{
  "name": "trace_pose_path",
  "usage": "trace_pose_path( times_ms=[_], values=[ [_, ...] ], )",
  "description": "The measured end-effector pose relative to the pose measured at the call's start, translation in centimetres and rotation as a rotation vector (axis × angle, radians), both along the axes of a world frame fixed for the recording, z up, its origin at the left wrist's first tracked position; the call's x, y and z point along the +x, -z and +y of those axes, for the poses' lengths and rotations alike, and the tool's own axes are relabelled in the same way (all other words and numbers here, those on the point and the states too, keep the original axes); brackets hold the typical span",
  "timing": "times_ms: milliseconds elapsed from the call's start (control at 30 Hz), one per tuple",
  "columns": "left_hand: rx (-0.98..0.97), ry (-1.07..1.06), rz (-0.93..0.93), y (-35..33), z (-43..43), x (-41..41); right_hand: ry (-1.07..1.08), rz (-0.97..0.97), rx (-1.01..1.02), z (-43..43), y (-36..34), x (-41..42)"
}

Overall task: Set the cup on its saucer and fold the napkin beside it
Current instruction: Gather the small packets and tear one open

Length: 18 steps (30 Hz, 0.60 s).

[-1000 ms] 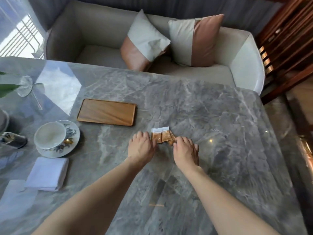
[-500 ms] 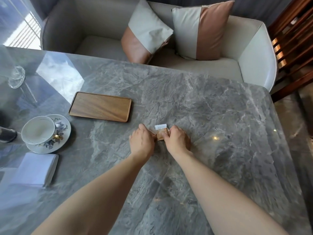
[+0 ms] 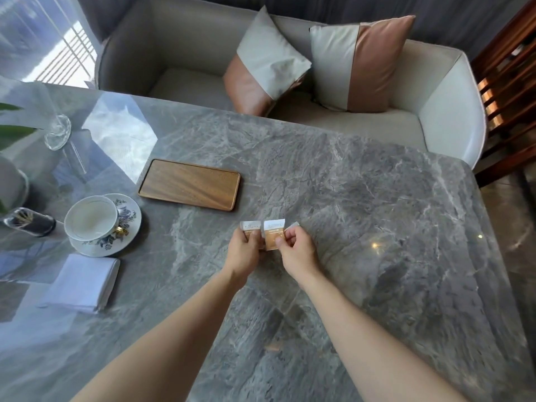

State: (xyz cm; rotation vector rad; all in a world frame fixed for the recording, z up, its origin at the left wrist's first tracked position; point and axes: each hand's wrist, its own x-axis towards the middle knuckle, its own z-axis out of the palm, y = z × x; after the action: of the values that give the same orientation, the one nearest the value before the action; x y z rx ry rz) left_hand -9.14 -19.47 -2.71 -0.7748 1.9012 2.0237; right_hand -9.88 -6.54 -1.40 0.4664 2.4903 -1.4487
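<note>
A white cup [image 3: 90,218] stands upright on its flowered saucer [image 3: 127,227] at the left of the grey marble table [image 3: 362,204]. A folded white napkin [image 3: 82,282] lies just in front of the saucer. Near the table's middle, my left hand [image 3: 244,251] pinches a small orange-and-white packet [image 3: 250,227]. My right hand [image 3: 297,250] pinches a second packet [image 3: 273,234], and the corner of a third packet [image 3: 293,225] shows above its fingers. Both hands are well to the right of the cup and napkin.
A flat wooden tray [image 3: 190,184] lies behind the hands. At the far left stand a clear glass [image 3: 57,132], a small dark object [image 3: 29,221] and a green leaf [image 3: 11,134]. A sofa [image 3: 435,111] with two cushions lines the table's far edge.
The packets were bunched under my fingers on the table; now my hands have lifted and spread them apart, side by side. The cup, saucer and napkin have not moved.
</note>
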Motion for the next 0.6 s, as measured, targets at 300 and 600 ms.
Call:
trace_pose_path(
  times_ms=[300,600],
  values=[
    [0.156,-0.025,-0.028,-0.8,-1.3,1.1,0.011,-0.041,-0.069,-2.5,-0.3,1.5],
    [0.078,-0.126,-0.059,-0.3,-3.7,1.0,-0.016,0.119,0.498,1.4,-0.5,-1.0]
  ],
)
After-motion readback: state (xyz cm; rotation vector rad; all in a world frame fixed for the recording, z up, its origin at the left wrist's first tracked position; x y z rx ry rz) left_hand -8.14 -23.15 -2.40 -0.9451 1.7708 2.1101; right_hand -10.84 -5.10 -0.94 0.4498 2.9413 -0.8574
